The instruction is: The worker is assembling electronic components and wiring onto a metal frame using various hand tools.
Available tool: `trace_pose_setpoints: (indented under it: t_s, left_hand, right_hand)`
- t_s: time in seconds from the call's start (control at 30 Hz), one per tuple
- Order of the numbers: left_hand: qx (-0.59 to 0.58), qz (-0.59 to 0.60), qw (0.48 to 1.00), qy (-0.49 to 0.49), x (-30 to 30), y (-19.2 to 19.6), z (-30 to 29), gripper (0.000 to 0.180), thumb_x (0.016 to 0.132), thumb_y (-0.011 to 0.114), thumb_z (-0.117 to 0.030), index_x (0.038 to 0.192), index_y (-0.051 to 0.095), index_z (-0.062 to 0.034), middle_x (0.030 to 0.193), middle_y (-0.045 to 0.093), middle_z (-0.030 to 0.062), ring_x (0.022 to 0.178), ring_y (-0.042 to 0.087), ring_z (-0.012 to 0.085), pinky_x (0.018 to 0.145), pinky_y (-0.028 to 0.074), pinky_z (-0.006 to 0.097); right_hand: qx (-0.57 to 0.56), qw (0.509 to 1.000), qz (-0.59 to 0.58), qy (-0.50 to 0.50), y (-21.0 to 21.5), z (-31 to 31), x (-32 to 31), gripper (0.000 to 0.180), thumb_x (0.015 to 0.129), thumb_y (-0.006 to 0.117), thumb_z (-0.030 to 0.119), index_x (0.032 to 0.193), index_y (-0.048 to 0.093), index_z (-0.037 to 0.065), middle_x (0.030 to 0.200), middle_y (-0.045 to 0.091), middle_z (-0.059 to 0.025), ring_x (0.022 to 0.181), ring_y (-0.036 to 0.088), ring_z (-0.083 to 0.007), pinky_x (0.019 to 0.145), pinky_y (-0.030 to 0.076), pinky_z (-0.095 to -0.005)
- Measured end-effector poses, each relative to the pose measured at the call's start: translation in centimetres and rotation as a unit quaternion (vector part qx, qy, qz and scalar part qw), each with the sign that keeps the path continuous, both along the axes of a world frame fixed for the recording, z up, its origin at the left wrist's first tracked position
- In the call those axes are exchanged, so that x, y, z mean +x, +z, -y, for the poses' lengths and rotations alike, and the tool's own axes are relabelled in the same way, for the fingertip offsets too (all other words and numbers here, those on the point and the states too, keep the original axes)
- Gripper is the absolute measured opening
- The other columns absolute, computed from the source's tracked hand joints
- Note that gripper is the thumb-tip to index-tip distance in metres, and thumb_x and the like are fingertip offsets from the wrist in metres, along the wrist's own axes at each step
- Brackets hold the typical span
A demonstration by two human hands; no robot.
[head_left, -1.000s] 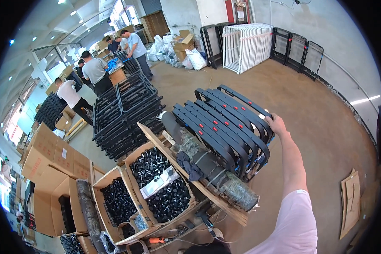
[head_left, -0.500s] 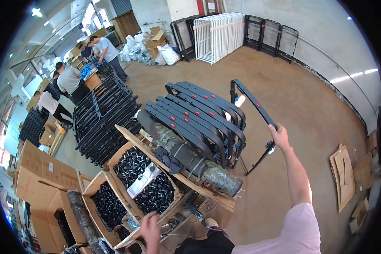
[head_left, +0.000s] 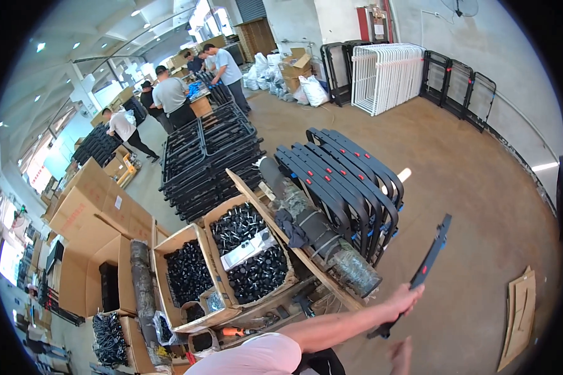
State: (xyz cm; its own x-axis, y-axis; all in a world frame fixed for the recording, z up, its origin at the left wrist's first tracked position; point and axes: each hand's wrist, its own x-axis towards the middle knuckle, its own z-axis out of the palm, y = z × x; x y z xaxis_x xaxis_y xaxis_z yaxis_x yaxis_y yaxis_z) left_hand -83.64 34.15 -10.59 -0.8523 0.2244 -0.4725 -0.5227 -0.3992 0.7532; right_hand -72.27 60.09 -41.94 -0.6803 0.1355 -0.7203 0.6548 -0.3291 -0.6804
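Observation:
My left arm reaches across from the pink sleeve at the bottom. My left hand (head_left: pixel 408 299) is closed around a long black frame bar (head_left: pixel 428 265) with a red dot, held slanted over the concrete floor. My right hand (head_left: pixel 400 355) shows low and blurred just below it, fingers up and holding nothing, near the bar's lower end. To the left of the bar, a row of matching black frames (head_left: pixel 347 181) stands on edge on a wooden pallet (head_left: pixel 294 250). A wrapped roll (head_left: pixel 331 247) lies beside them.
Cardboard boxes of black fittings (head_left: pixel 250 253) sit lower left, beside stacked cartons (head_left: pixel 91 206). Flat black frames (head_left: pixel 209 156) are piled behind. Several people (head_left: pixel 169 97) work at the back left. White racks (head_left: pixel 388 75) lean on the far wall. Cardboard scrap (head_left: pixel 520 312) lies right.
The black bar came off the row and dropped from head height to low on the right. My left hand crossed over and gripped it. My right hand dropped below it.

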Motion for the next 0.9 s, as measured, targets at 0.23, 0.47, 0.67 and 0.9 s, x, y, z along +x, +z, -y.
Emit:
trace_pose_setpoints:
  t_s: [0.23,0.47,0.67,0.9]
  left_hand:
    - [0.012,-0.01,0.997,-0.073,9.5,4.0,0.2,0.033,0.104,0.063,-0.042,0.093,0.057,-0.0121,0.063,0.044,-0.0073,0.047,0.043,0.0047,0.039,0.034,0.026]
    - [0.015,-0.085,0.991,-0.101,18.3,10.5,17.4,0.028,0.099,0.074,-0.032,0.098,0.059,-0.0091,0.062,0.048,-0.0061,0.042,0.041,0.004,0.038,0.031,0.024]
    - [-0.146,-0.099,0.957,0.232,36.4,13.5,35.2,0.016,0.099,0.071,-0.021,0.105,0.067,-0.0066,0.064,0.055,-0.0038,0.049,0.051,0.0052,0.046,0.039,0.024]
    - [-0.492,0.027,0.621,0.61,55.4,4.8,48.4,0.026,0.101,0.069,-0.027,0.11,0.073,-0.0028,0.074,0.067,0.0012,0.07,0.057,0.0089,0.065,0.049,0.031]
  right_hand:
    - [-0.319,0.945,-0.064,-0.021,-7.6,11.3,6.6,0.058,0.102,0.036,0.066,0.112,0.066,0.017,0.089,0.07,-0.0045,0.075,0.069,-0.0246,0.062,0.06,-0.0384]
    - [-0.236,0.964,-0.115,-0.05,3.8,15.6,4.1,0.051,0.098,0.047,0.062,0.103,0.066,0.015,0.077,0.065,-0.0026,0.073,0.067,-0.0204,0.066,0.058,-0.036]
    - [-0.145,0.957,-0.243,-0.067,24.1,19.8,4.2,0.041,0.1,0.055,0.051,0.103,0.067,0.012,0.085,0.069,-0.0007,0.076,0.066,-0.0136,0.064,0.055,-0.0267]
    - [-0.118,0.909,-0.397,0.051,33.9,16.6,-6.2,0.025,0.104,0.059,0.033,0.099,0.063,0.009,0.087,0.063,-0.0002,0.08,0.06,-0.0132,0.075,0.05,-0.0294]
